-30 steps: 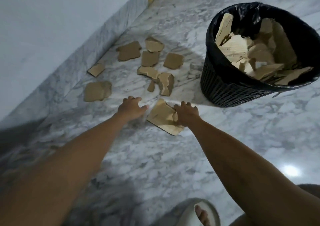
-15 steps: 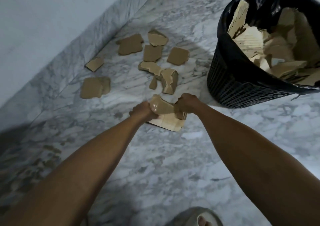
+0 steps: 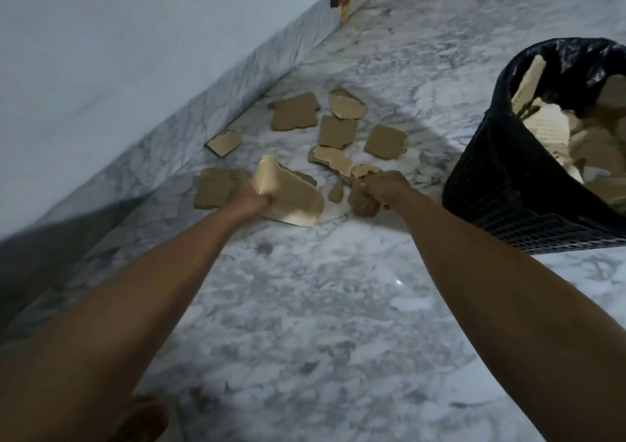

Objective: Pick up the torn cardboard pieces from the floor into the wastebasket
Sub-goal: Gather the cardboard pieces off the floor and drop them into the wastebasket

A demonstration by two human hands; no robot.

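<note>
While the left hand (image 3: 252,194) grips a big cardboard piece (image 3: 291,201), the right hand (image 3: 382,187) clutches a smaller piece (image 3: 362,203) beside it. More pieces (image 3: 337,131) lie farther off; the wastebasket (image 3: 528,184) stands right, part-filled.

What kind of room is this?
Probably a room or hallway in a home: a shiny marble floor, a plain pale wall with a marble skirting, and a black wastebasket.

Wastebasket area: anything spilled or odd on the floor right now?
Torn cardboard pieces lie strewn on the marble floor near the wall, outside the wastebasket. The left hand grips one large piece; the right hand grips another.
</note>
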